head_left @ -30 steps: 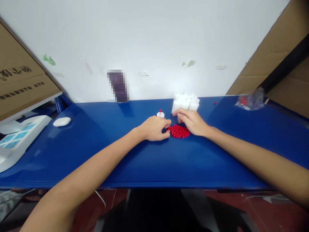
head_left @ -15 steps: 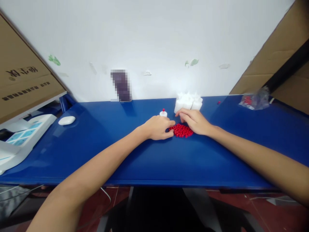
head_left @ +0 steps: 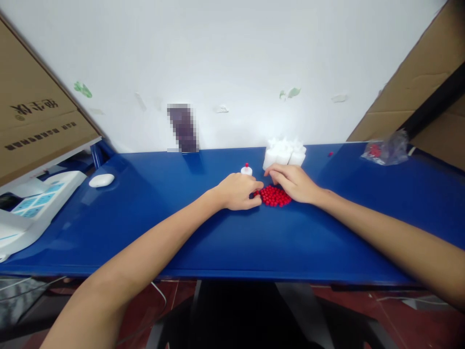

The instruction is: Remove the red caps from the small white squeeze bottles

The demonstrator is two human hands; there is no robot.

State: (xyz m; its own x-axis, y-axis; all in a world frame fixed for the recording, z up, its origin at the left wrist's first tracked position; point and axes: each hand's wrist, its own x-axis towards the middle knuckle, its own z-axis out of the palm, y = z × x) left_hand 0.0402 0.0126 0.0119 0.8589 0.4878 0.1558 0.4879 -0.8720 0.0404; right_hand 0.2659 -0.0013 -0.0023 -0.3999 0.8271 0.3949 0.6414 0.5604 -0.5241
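Note:
A heap of small red beads [head_left: 275, 196] lies on the blue table [head_left: 232, 242], between both hands. My left hand [head_left: 238, 191] rests at the heap's left edge with its fingers curled and pressed together against the beads. My right hand [head_left: 293, 183] curves round the heap's right and far side, fingers bent over it. What the fingers hold is hidden. Just behind my left hand stands a small white bottle with a red cap [head_left: 246, 169]. A cluster of white bottles [head_left: 285, 153] stands behind my right hand.
A white mouse [head_left: 101, 180] and a white device with blue panels [head_left: 32, 208] lie at the left. Cardboard boxes [head_left: 32, 121] flank both sides. A clear bag with red bits [head_left: 385, 150] and one stray red bead [head_left: 330, 154] sit at the back right.
The view has shifted slightly to the left, so everything sits a little further right in the picture. Both hands stay at the heap of beads, almost unmoved.

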